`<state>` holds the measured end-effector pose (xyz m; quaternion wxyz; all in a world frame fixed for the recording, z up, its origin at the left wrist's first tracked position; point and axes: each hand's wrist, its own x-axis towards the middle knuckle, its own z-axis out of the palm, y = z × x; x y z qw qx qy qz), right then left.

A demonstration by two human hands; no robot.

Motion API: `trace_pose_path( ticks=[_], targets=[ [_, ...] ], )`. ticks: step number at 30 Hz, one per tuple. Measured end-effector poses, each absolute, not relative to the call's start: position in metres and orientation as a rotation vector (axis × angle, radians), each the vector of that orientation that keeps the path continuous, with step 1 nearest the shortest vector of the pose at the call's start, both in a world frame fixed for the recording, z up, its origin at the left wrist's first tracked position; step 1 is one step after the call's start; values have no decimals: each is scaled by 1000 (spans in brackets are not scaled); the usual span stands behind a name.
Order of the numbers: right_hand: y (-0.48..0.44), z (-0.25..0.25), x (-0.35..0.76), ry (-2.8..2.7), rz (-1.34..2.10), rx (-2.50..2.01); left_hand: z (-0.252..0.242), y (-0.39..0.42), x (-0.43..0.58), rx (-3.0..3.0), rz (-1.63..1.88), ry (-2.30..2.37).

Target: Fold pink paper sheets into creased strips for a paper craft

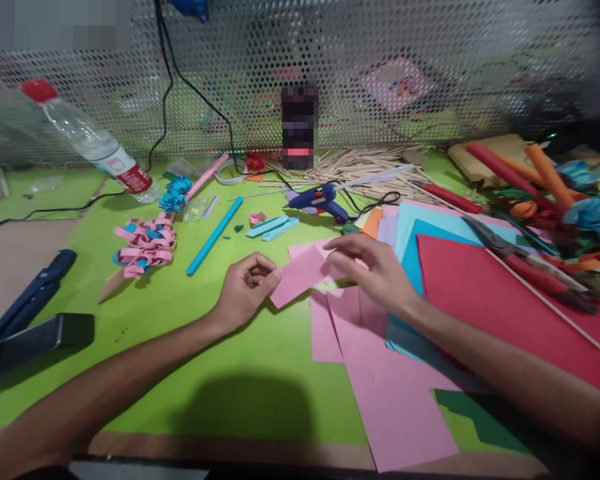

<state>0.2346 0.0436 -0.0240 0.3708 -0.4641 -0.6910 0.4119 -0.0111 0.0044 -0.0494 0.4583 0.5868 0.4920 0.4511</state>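
From my head view, I have a small pink paper piece pinched at its left end between the thumb and curled fingers of my left hand, above the middle of the green table. My right hand is half curled at the piece's right end, thumb and fingers bent toward it; I cannot tell whether they grip it.

Near me, below my right hand, lie larger pink sheets, the longest reaching the near edge. To their right is a red sheet over blue sheets, with red-handled scissors and a thin stick across it.

Farther off, light blue strips lie just beyond my hands, and a blue glue gun sits beyond and right of them. To the left are a blue paper tube, a pink-and-blue looped paper piece and, farther left, a tilted-looking bottle with a red cap.
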Motion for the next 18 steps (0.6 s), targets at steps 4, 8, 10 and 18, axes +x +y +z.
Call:
trace_pose_path(
  ticks=[4, 8, 10, 18],
  targets=[
    [24, -19, 220, -1750, 1293, -1095, -50, 3, -13, 1394, 1034, 1052],
    [21, -17, 218, -1776, 1337, -1022, -49, 3, -17, 1333, 885, 859],
    [23, -18, 219, -1800, 1354, -1006, -49, 4, -16, 1340, 860, 842],
    [23, -20, 221, -1711, 1483, -1065, -51, 7, -16, 1484, 1138, 1021]
  ],
)
